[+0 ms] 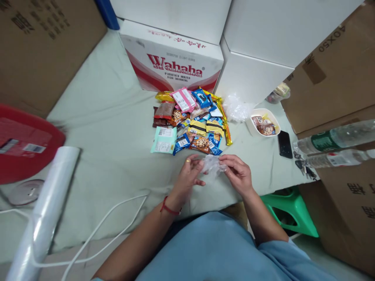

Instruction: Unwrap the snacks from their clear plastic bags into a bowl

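My left hand [190, 172] and my right hand [238, 171] are close together above the pale green table cover [111, 128]. Both pinch a small clear plastic bag [213, 165] held between them; the left hand wears a ring and a red wrist cord. Just beyond the hands lies a pile of wrapped snack packets [191, 121]: blue, yellow, brown, pink and mint green wrappers. A white bowl [275, 123] to the right holds a few more packets.
A Wahaha water carton [172, 62] and white boxes stand behind the pile. Brown cartons flank both sides. A roll of plastic film [43, 214], a red lid [26, 144], a white cable [111, 230], a phone [284, 144], keys, water bottles [336, 146] and a green stool [290, 210] are around.
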### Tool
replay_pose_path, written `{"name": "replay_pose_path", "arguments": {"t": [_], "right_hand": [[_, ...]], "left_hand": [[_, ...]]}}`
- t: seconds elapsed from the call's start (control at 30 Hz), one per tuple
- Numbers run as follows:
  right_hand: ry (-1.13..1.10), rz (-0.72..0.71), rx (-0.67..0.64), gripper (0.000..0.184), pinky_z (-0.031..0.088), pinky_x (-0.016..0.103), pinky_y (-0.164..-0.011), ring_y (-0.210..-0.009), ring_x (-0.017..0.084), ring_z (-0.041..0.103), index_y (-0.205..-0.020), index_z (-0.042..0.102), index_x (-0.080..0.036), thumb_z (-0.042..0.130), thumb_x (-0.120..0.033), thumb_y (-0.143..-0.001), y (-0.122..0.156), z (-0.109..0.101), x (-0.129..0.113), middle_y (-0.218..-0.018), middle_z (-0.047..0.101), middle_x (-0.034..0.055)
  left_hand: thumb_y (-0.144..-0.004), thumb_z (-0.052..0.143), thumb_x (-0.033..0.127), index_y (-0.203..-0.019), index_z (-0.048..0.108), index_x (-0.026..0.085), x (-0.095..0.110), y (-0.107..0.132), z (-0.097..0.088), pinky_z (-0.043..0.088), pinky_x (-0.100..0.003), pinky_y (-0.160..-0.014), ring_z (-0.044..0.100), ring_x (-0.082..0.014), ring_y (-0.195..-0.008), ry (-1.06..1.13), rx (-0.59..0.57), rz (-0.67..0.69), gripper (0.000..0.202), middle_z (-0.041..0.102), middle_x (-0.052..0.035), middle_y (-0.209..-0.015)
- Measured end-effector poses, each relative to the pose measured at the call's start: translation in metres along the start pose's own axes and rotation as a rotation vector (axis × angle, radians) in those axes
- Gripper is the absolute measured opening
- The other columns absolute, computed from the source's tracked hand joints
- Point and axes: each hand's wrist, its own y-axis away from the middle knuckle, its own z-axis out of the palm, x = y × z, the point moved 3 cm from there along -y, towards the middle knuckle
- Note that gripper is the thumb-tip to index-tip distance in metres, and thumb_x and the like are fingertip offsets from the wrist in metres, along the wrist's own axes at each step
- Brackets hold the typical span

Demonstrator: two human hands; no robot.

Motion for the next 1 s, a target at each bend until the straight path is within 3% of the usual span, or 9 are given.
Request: {"name": "replay_pose_path", "arguments": {"t": [0.1, 0.17, 0.3, 0.43, 0.53, 0.67, 0.77, 0.87, 1.0], "right_hand": [[-0.105, 0.006, -0.014, 0.017, 0.055, 0.042, -0.091, -0.104, 0.025, 0.068, -0.1, 0.08, -0.028, 0.068, -0.04, -0.094, 0.004, -0.005, 0.006, -0.115, 0.073, 0.0099], [-0.22, 0.047, 0.005, 0.017, 0.055, 0.043, -0.093, -0.104, 0.025, 0.068, -0.092, 0.079, -0.027, 0.07, -0.041, -0.092, 0.006, -0.011, 0.016, -0.118, 0.071, 0.0093], [-0.433, 0.257, 0.083, 0.023, 0.056, 0.04, -0.084, -0.087, 0.02, 0.067, -0.067, 0.069, -0.022, 0.076, -0.038, -0.083, 0.008, -0.024, 0.04, -0.109, 0.07, 0.0081], [-0.46, 0.433, 0.112, 0.018, 0.053, 0.032, -0.072, -0.078, 0.017, 0.062, -0.085, 0.073, -0.023, 0.073, -0.042, -0.085, 0.005, -0.034, 0.046, -0.102, 0.072, 0.0061], [-0.37, 0.428, -0.079, 0.032, 0.048, 0.027, -0.066, -0.073, 0.015, 0.057, -0.108, 0.074, -0.024, 0.071, -0.049, -0.088, -0.002, -0.033, 0.037, -0.104, 0.073, 0.0051], [-0.285, 0.432, -0.388, 0.034, 0.035, 0.023, -0.054, -0.058, 0.01, 0.045, -0.097, 0.075, -0.02, 0.076, -0.051, -0.084, -0.005, -0.018, 0.029, -0.076, 0.067, -0.0002], [-0.283, 0.478, -0.251, 0.035, 0.032, 0.023, -0.054, -0.057, 0.01, 0.043, -0.087, 0.072, -0.019, 0.074, -0.054, -0.083, -0.003, -0.008, 0.035, -0.066, 0.06, -0.003], [-0.295, 0.521, -0.021, 0.036, 0.033, 0.024, -0.055, -0.058, 0.011, 0.044, -0.086, 0.072, -0.019, 0.077, -0.054, -0.08, 0.002, 0.001, 0.04, -0.066, 0.057, -0.0035], [-0.386, 0.552, 0.024, 0.034, 0.031, 0.024, -0.052, -0.055, 0.01, 0.042, -0.085, 0.071, -0.02, 0.082, -0.051, -0.075, 0.004, 0.012, 0.034, -0.064, 0.056, -0.0038]], "left_hand": [[-0.068, 0.085, 0.051, -0.098, 0.065, 0.018, 0.002, -0.004, 0.003, 0.047, -0.02, -0.052, 0.059, -0.0122, -0.071, -0.084, -0.083, 0.061, 0.048, 0.064, -0.0014, -0.084], [-0.069, 0.084, 0.048, -0.085, 0.065, 0.017, 0.002, -0.006, 0.001, 0.045, -0.02, -0.054, 0.054, -0.0099, -0.064, -0.054, -0.061, 0.109, 0.04, 0.06, 0.0016, -0.07], [-0.068, 0.085, 0.045, -0.085, 0.065, 0.018, 0.001, -0.008, -0.006, 0.042, -0.021, -0.057, 0.052, -0.0088, -0.061, 0.026, 0.013, 0.138, 0.038, 0.06, 0.0032, -0.067], [-0.07, 0.083, 0.044, -0.084, 0.069, 0.018, 0.007, -0.006, -0.007, 0.039, -0.022, -0.057, 0.048, -0.0087, -0.059, -0.086, -0.012, 0.169, 0.033, 0.059, 0.0034, -0.065], [-0.073, 0.08, 0.044, -0.083, 0.072, 0.018, 0.014, -0.006, -0.002, 0.041, -0.024, -0.06, 0.049, -0.0103, -0.061, -0.231, -0.066, 0.182, 0.029, 0.061, 0.0019, -0.066], [-0.076, 0.077, 0.041, -0.092, 0.074, 0.019, 0.023, -0.011, 0.008, 0.048, -0.027, -0.071, 0.06, -0.0161, -0.079, -0.382, -0.102, 0.255, 0.027, 0.071, -0.0042, -0.089], [-0.073, 0.08, 0.04, -0.109, 0.067, 0.022, 0.024, -0.009, 0.01, 0.051, -0.027, -0.074, 0.062, -0.0194, -0.098, -0.387, 0.113, 0.383, 0.043, 0.066, -0.0071, -0.118], [-0.078, 0.076, 0.048, -0.104, 0.062, 0.02, 0.012, -0.002, 0.014, 0.05, -0.027, -0.072, 0.061, -0.0179, -0.091, -0.447, 0.309, 0.395, 0.04, 0.065, -0.0061, -0.105], [-0.076, 0.077, 0.05, -0.089, 0.067, 0.018, -0.006, 0.0, 0.026, 0.048, -0.028, -0.071, 0.061, -0.0184, -0.085, -0.533, 0.149, 0.302, 0.036, 0.066, -0.005, -0.092]]}}
